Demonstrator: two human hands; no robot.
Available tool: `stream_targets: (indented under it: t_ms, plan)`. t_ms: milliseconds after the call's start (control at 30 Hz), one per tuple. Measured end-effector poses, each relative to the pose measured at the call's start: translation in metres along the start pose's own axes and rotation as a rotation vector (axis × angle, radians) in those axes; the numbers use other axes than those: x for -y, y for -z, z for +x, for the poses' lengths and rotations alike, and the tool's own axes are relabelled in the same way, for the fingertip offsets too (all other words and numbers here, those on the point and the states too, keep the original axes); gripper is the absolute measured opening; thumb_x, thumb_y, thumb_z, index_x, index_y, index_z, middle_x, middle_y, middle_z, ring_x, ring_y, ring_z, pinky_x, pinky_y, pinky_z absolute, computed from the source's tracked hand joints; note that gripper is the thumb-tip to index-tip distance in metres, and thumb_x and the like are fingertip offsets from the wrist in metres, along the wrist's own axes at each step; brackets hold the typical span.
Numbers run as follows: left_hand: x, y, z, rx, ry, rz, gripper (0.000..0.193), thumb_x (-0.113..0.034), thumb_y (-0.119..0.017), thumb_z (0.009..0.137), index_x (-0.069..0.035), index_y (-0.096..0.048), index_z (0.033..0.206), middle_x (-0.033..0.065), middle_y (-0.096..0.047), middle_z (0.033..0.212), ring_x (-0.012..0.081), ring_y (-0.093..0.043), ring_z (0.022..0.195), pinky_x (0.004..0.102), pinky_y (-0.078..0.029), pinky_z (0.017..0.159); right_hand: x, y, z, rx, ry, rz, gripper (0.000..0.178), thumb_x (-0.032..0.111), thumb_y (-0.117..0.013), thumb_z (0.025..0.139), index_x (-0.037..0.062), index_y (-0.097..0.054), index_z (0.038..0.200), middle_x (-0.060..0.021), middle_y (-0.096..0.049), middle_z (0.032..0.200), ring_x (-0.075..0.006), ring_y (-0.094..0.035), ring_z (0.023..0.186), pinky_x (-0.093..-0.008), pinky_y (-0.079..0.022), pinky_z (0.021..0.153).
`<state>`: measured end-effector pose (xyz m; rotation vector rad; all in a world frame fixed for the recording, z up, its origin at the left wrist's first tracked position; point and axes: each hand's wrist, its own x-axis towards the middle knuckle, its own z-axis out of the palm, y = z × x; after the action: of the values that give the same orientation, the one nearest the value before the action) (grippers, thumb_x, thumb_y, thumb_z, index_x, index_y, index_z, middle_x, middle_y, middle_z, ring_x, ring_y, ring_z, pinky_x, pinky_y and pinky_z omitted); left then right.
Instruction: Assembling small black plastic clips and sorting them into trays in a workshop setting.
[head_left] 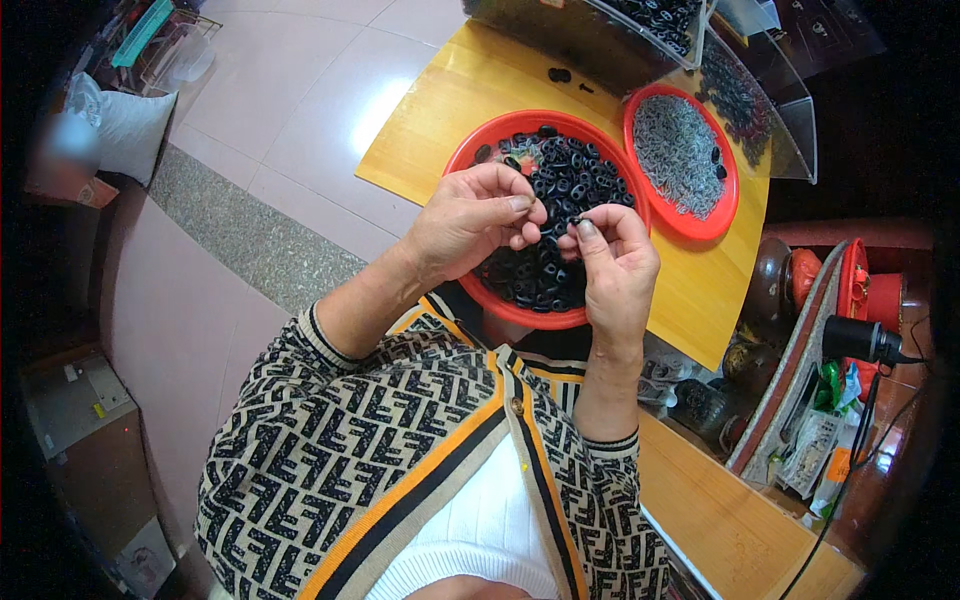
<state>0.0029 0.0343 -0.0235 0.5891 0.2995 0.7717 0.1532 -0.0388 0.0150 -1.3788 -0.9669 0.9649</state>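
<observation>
A round red basin [510,314] lies below my hands, with many small black oval plastic pieces [570,180] in it, several showing holes. My left hand [478,212] is above the basin's left half. Its thumb and forefinger are pinched together on something too small to name. Over the right half, my right hand [617,258] pinches a small black plastic piece [577,220] between thumb and fingertips. The two hands are apart. Beside the basin, a red tray [702,234] bears a heap of small grey spring-like parts [680,150], with a few black pieces on top.
On the yellow wooden table [430,120], loose black pieces [560,75] lie beyond the basin. A clear bin [570,30] of black parts stands at the back, and a clear tray [800,130] with dark parts at the right. A black lamp-like device [855,340] with a cable is far right.
</observation>
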Motion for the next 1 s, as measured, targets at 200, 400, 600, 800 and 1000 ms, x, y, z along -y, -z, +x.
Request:
stream_targets:
  t_ms: [200,400,600,800,1000]
  plan:
    - [0.003,0.001,-0.004,0.000,0.005,-0.030,0.009,-0.002,-0.056,0.080,-0.001,-0.054,0.089,0.0111,-0.059,0.081,0.0154,-0.058,0.067,0.0238,-0.047,0.059,-0.003,-0.010,-0.005,0.039,0.039,0.016,0.005,0.000,-0.051,0.083,0.0006,-0.051,0.088,-0.0008,-0.052,0.077,-0.0070,-0.054,0.066,-0.0192,-0.046,0.059]
    - [0.007,0.005,-0.007,0.040,-0.050,0.055,0.011,0.000,-0.058,0.078,0.000,-0.056,0.089,0.0080,-0.059,0.078,0.0132,-0.058,0.068,0.0223,-0.048,0.060,0.003,-0.014,-0.009,0.037,-0.013,-0.029,0.011,-0.001,-0.050,0.082,0.0008,-0.053,0.092,-0.0014,-0.054,0.080,-0.0066,-0.053,0.067,-0.0183,-0.043,0.058]
    - [-0.001,-0.002,-0.013,-0.023,-0.125,0.319,0.017,0.002,-0.062,0.074,0.001,-0.058,0.090,0.0043,-0.059,0.078,0.0096,-0.056,0.071,0.0209,-0.047,0.064,0.005,-0.015,0.000,0.151,0.116,-0.281,0.006,0.001,-0.055,0.078,-0.0010,-0.058,0.084,-0.0055,-0.056,0.077,-0.0100,-0.052,0.063,-0.0218,-0.042,0.056]
    - [-0.006,0.001,-0.012,-0.016,-0.149,0.373,0.021,0.001,-0.063,0.072,0.001,-0.057,0.092,0.0037,-0.059,0.081,0.0085,-0.056,0.075,0.0202,-0.046,0.068,0.013,-0.019,0.003,0.218,0.229,-0.411,0.006,0.004,-0.057,0.080,-0.0018,-0.057,0.081,-0.0016,-0.052,0.071,-0.0072,-0.047,0.064,-0.0199,-0.038,0.058]
    - [-0.010,0.004,-0.010,-0.020,-0.074,0.231,0.019,-0.001,-0.061,0.075,0.000,-0.056,0.093,0.0044,-0.059,0.081,0.0094,-0.056,0.070,0.0210,-0.046,0.063,0.013,-0.028,0.008,0.190,0.326,-0.415,0.004,0.002,-0.056,0.078,-0.0017,-0.055,0.076,-0.0070,-0.053,0.070,-0.0128,-0.050,0.061,-0.0235,-0.040,0.056]
